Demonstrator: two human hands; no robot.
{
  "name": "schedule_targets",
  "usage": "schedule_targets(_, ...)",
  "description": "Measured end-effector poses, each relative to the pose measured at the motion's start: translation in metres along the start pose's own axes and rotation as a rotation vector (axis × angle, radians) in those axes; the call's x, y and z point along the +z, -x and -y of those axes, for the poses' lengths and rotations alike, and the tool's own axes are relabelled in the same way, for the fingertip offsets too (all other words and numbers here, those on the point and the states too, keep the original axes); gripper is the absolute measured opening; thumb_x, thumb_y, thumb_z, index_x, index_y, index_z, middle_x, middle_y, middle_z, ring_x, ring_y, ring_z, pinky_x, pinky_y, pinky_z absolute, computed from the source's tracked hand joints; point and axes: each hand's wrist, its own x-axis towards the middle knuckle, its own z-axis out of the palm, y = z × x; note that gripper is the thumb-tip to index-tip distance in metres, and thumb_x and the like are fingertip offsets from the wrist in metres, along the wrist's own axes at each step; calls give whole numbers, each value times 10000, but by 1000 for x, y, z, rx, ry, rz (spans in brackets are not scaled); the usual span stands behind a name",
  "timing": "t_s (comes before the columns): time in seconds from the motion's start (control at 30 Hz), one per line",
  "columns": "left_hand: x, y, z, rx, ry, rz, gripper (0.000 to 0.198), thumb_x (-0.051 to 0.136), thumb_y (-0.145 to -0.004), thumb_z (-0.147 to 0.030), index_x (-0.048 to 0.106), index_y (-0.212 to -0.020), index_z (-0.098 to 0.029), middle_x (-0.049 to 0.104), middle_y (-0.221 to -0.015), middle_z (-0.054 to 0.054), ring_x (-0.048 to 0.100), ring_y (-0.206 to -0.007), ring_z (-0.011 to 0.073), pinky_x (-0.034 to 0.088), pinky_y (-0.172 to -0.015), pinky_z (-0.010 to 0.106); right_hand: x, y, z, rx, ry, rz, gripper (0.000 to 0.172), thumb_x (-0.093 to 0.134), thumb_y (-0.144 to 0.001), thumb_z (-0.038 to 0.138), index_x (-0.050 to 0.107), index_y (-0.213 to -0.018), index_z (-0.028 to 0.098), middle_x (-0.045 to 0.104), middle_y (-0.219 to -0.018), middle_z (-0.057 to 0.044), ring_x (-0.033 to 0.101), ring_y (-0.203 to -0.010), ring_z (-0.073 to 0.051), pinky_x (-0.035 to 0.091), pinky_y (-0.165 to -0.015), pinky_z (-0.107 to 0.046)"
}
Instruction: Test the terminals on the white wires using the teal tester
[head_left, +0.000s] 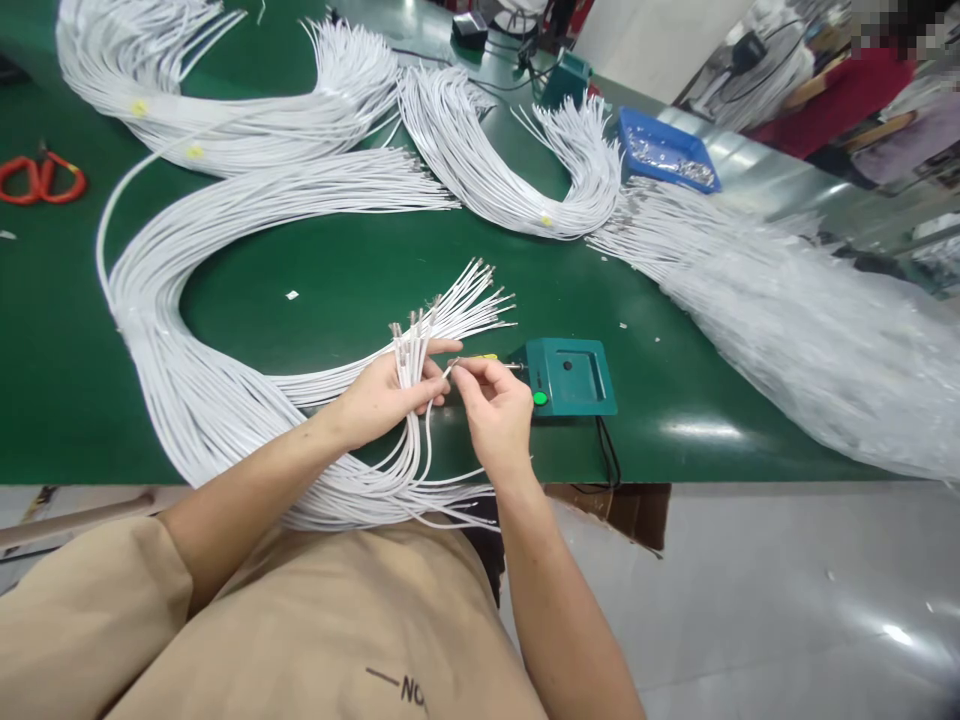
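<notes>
Across the near edge of the green counter (315, 260) we find a bundle of white wires (225, 420) draped in a curve, presumably so its ends lie within reach. Right of it, near that edge, sits a teal device (570, 378). We record the left hand (386, 395) gripping a wire cluster (409, 362), seemingly for order; the right hand (499, 410) pinches one wire end (448, 371), probably for control.

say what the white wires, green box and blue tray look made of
White wires: likely plastic-sleeved, smooth, bending; silvery-grey tips suggest metal. Green box: satin plastic or painted metal; even colour leaves both open. Blue tray: probably moulded plastic, from even colour and slight sheen.
</notes>
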Motion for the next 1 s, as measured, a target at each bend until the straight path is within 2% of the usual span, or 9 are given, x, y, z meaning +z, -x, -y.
schedule_targets(0.13, -4, -2, 2, -171, 344, 82, 365, 685, -733, -134, 616, -1092, -128, 605, -714, 6, 575, -618, 74, 400, -483, 138, 2, 3, -12, -403, 502, -68, 198, 454, -906, 203, 613, -791, 175, 605, -794, -65, 546, -796, -182, 442, -758, -315)
schedule_targets(0.2, -6, -4, 5, -275, 463, 93, 351, 690, -717, -107, 625, -1063, -107, 627, -720, 28, 577, -610, 72, 397, -475, 130, 0, 2, -18, -541, 698, -21, 238, 412, -920, 198, 611, -793, 169, 601, -801, -86, 521, -802, -201, 425, -767, -331)
schedule_targets(0.27, -8, -7, 7, -304, 477, 74, 359, 694, -710, -99, 623, -1062, -95, 642, -723, 39, 589, -614, 76, 417, -489, 133, -6, -2, -21, -607, 824, 65, 253, 399, -927, 202, 619, -807, 167, 612, -814, -90, 511, -799, -208, 408, -772, -337)
schedule_targets(0.43, -4, -15, 14, -150, 215, -11, 453, 725, -700, -182, 575, -1120, -106, 656, -696, 19, 632, -631, 118, 439, -478, 162, -31, -24, -14, -501, 994, 168, 202, 462, -906, 211, 600, -1044, 157, 653, -959, -91, 518, -927, -239, 363, -839, -365)
schedule_targets(0.6, 5, -20, 13, -106, -48, -111, 454, 722, -676, -221, 553, -1083, -108, 684, -684, 33, 655, -617, 156, 448, -450, 192, -50, -41, -11, -449, 1082, 343, 172, 492, -857, 125, 613, -974, 161, 673, -892, -75, 530, -862, -221, 334, -888, -366)
schedule_targets(0.73, 9, -22, 12, -117, -139, -148, 424, 712, -677, -233, 559, -1048, -98, 685, -663, 30, 637, -561, 140, 459, -440, 201, -53, -43, -11, -508, 1105, 412, 205, 514, -841, 117, 627, -1009, 152, 667, -964, -100, 502, -951, -243, 336, -847, -365)
schedule_targets(0.87, 11, -25, 15, -115, -169, -169, 435, 703, -687, -247, 538, -1062, -100, 692, -699, 39, 654, -592, 150, 470, -440, 202, -55, -46, -15, -541, 1128, 432, 245, 471, -863, 91, 663, -1000, 155, 677, -862, -90, 474, -887, -233, 327, -821, -367)
schedule_targets(1.0, 12, -28, 22, -130, -217, -207, 426, 698, -687, -248, 532, -1055, -113, 698, -726, 50, 666, -618, 166, 473, -437, 205, -56, -53, -19, -537, 1107, 413, 228, 521, -846, 105, 703, -962, 181, 655, -728, -66, 458, -828, -224, 322, -773, -359)
